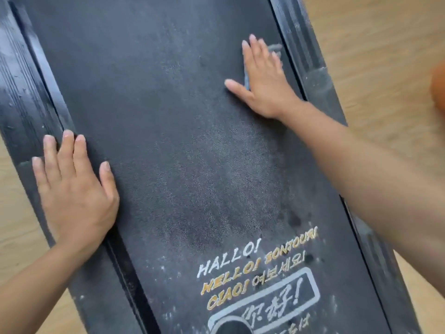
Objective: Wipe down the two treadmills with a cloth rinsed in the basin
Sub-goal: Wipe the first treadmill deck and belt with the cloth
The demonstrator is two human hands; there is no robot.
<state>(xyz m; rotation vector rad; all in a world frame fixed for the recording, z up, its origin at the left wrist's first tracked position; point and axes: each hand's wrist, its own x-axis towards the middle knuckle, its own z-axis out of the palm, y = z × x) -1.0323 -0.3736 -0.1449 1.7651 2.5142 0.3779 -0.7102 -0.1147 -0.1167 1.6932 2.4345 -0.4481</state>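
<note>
A black treadmill belt (168, 131) fills the view, dusty, with greetings printed in white and gold near its lower end. My right hand (262, 78) lies flat with straight fingers on a small grey cloth (275, 50), pressing it onto the belt close to the right side rail (313, 68). Only bits of the cloth show past my fingers. My left hand (74, 189) rests flat, fingers spread, across the belt's left edge and the left side rail (21, 104).
Light wooden floor (385, 44) lies on both sides of the treadmill. An orange rounded object (438, 85) shows blurred at the right edge. Dust and pale specks mark both rails.
</note>
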